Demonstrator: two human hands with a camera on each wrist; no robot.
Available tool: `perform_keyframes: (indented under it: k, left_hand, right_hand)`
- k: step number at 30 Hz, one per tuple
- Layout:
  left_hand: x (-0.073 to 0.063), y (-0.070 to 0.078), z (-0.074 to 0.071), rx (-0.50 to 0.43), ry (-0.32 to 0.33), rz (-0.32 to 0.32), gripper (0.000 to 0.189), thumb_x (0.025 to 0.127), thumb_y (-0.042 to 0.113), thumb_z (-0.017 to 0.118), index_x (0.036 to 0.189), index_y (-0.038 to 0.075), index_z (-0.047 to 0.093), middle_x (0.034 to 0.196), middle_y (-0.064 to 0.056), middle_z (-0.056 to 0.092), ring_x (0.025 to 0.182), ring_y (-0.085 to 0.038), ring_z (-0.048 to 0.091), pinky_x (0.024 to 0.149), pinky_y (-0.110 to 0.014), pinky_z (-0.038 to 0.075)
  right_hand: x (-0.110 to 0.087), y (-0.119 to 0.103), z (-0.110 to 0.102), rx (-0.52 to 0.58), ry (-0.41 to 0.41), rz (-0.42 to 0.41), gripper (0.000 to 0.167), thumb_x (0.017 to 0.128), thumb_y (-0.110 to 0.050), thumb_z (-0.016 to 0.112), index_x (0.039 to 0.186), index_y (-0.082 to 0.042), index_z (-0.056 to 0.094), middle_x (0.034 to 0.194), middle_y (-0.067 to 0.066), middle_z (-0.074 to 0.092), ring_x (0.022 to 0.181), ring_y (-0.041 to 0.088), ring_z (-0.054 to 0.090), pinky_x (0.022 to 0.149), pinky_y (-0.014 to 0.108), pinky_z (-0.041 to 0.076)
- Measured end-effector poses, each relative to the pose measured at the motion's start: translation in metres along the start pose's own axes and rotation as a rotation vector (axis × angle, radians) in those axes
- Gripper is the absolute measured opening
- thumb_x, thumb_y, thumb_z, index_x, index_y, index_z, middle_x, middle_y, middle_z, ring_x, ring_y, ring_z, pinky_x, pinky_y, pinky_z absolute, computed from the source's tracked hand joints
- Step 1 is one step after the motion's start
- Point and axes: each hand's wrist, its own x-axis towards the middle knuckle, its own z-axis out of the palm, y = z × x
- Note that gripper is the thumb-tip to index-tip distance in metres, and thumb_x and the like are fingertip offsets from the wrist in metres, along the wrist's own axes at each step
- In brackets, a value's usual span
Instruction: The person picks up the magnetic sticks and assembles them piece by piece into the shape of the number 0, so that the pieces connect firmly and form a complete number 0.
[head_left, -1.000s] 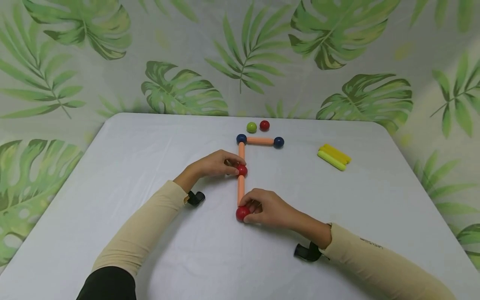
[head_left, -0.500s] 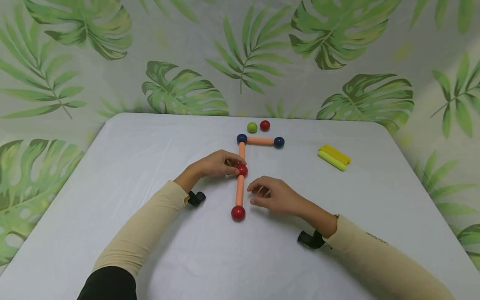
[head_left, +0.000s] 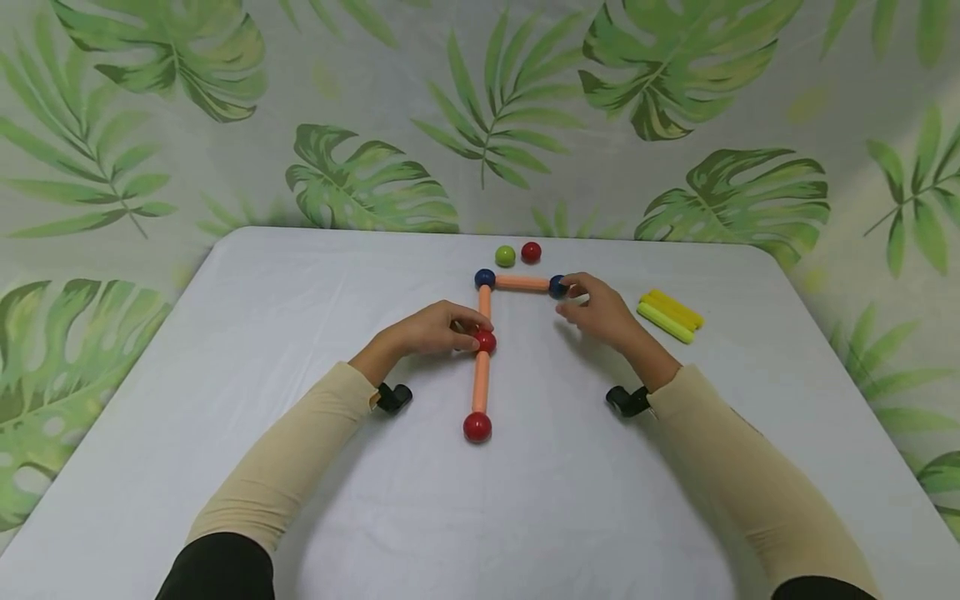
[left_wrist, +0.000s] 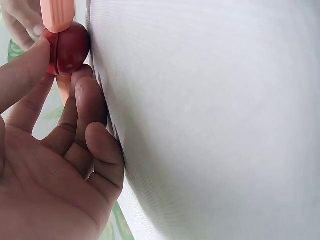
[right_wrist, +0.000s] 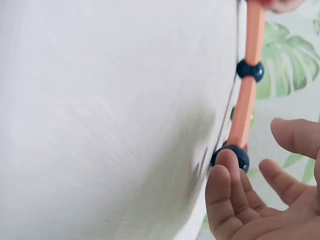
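My left hand (head_left: 438, 327) pinches the middle red ball (head_left: 487, 342) between thumb and fingers. From that ball, one orange stick (head_left: 481, 383) runs down to a front red ball (head_left: 477, 427). Another orange stick (head_left: 484, 302) leads up to a blue ball (head_left: 485, 279). A sideways orange stick (head_left: 522, 284) joins it to the right-end blue ball (head_left: 556, 287). At this end ball is my right hand (head_left: 600, 312), fingers loosely bent. In the right wrist view, fingertips overlap the end blue ball (right_wrist: 235, 156), while the thumb stands apart; contact is unclear.
A green ball (head_left: 506, 256) and a loose red ball (head_left: 531, 252) lie behind the joined sticks, near the table's back edge. To the right lie several yellow sticks (head_left: 670, 315) side by side. A white cloth covers the table (head_left: 300, 275).
My right hand has let go of the front red ball and moved up and right to the end blue ball. The front ball shifted slightly left. My left hand stays in place.
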Motion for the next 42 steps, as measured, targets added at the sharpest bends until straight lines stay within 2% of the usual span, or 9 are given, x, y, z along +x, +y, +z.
perform_keyframes:
  k: [8, 14, 19, 22, 25, 28, 32, 36, 42]
  left_hand:
    - [0.001, 0.000, -0.001, 0.006, 0.010, 0.004, 0.037, 0.095, 0.016, 0.065, 0.132, 0.016, 0.064, 0.122, -0.009, 0.066, 0.104, -0.020, 0.058, 0.083, -0.025, 0.048]
    - [-0.003, 0.001, -0.004, 0.011, 0.021, -0.033, 0.037, 0.095, 0.016, 0.064, 0.132, 0.018, 0.064, 0.126, -0.010, 0.065, 0.109, -0.021, 0.058, 0.084, -0.026, 0.048]
    - [-0.005, 0.000, -0.002, 0.009, 0.031, -0.031, 0.041, 0.095, 0.018, 0.064, 0.137, 0.020, 0.061, 0.134, -0.009, 0.063, 0.108, -0.021, 0.057, 0.085, -0.027, 0.047]
    - [-0.013, -0.002, 0.000, 0.034, 0.041, -0.011, 0.046, 0.095, 0.020, 0.064, 0.141, 0.021, 0.057, 0.139, -0.009, 0.060, 0.113, -0.024, 0.057, 0.091, -0.032, 0.049]
    - [-0.023, -0.002, 0.001, 0.092, 0.080, 0.013, 0.047, 0.095, 0.020, 0.065, 0.141, 0.020, 0.057, 0.135, -0.010, 0.061, 0.115, -0.026, 0.059, 0.095, -0.036, 0.051]
    - [-0.033, -0.001, 0.004, 0.151, 0.128, 0.035, 0.045, 0.094, 0.019, 0.065, 0.138, 0.018, 0.059, 0.127, -0.012, 0.062, 0.100, -0.024, 0.061, 0.085, -0.033, 0.052]
    - [-0.044, 0.003, 0.009, 0.228, 0.162, 0.075, 0.040, 0.092, 0.018, 0.067, 0.132, 0.016, 0.064, 0.119, -0.012, 0.063, 0.084, -0.019, 0.057, 0.071, -0.026, 0.048]
    - [-0.055, 0.007, 0.015, 0.263, 0.163, 0.105, 0.036, 0.091, 0.018, 0.068, 0.127, 0.015, 0.067, 0.118, -0.010, 0.064, 0.085, -0.017, 0.058, 0.071, -0.024, 0.048]
    - [-0.073, 0.005, 0.018, 0.241, 0.129, 0.154, 0.032, 0.090, 0.015, 0.070, 0.122, 0.013, 0.069, 0.117, -0.006, 0.066, 0.085, -0.013, 0.060, 0.074, -0.025, 0.049]
  right_hand:
    - [0.017, -0.001, 0.004, -0.018, -0.018, 0.046, 0.054, 0.098, -0.026, 0.058, 0.147, -0.010, 0.041, 0.143, 0.020, 0.049, 0.124, 0.036, 0.051, 0.103, 0.050, 0.046]
    - [0.016, 0.002, 0.005, -0.010, -0.053, 0.035, 0.051, 0.098, -0.026, 0.059, 0.144, -0.010, 0.045, 0.141, 0.019, 0.051, 0.122, 0.036, 0.053, 0.100, 0.048, 0.049]
    - [0.006, 0.006, 0.001, -0.035, -0.103, 0.004, 0.050, 0.098, -0.028, 0.058, 0.143, -0.009, 0.047, 0.142, 0.019, 0.051, 0.124, 0.038, 0.054, 0.101, 0.049, 0.050]
    - [-0.005, 0.010, -0.002, -0.050, -0.145, -0.039, 0.049, 0.098, -0.027, 0.058, 0.142, -0.008, 0.048, 0.141, 0.020, 0.052, 0.122, 0.037, 0.056, 0.098, 0.048, 0.052]
    - [-0.016, 0.014, -0.006, -0.053, -0.180, -0.096, 0.047, 0.098, -0.025, 0.060, 0.140, -0.007, 0.050, 0.139, 0.020, 0.055, 0.117, 0.036, 0.060, 0.092, 0.044, 0.054]
    - [-0.024, 0.020, -0.010, -0.056, -0.197, -0.138, 0.045, 0.098, -0.025, 0.060, 0.138, -0.006, 0.052, 0.138, 0.020, 0.056, 0.113, 0.034, 0.061, 0.087, 0.040, 0.055]
    - [-0.030, 0.027, -0.015, -0.052, -0.204, -0.142, 0.043, 0.099, -0.026, 0.060, 0.137, -0.008, 0.053, 0.137, 0.018, 0.058, 0.112, 0.032, 0.062, 0.087, 0.039, 0.054]
    - [-0.033, 0.030, -0.019, -0.047, -0.209, -0.140, 0.042, 0.099, -0.026, 0.059, 0.136, -0.008, 0.054, 0.137, 0.018, 0.058, 0.112, 0.032, 0.062, 0.089, 0.041, 0.054]
    - [-0.036, 0.035, -0.023, -0.053, -0.211, -0.135, 0.041, 0.100, -0.027, 0.057, 0.137, -0.008, 0.054, 0.139, 0.017, 0.057, 0.116, 0.035, 0.060, 0.094, 0.045, 0.053]
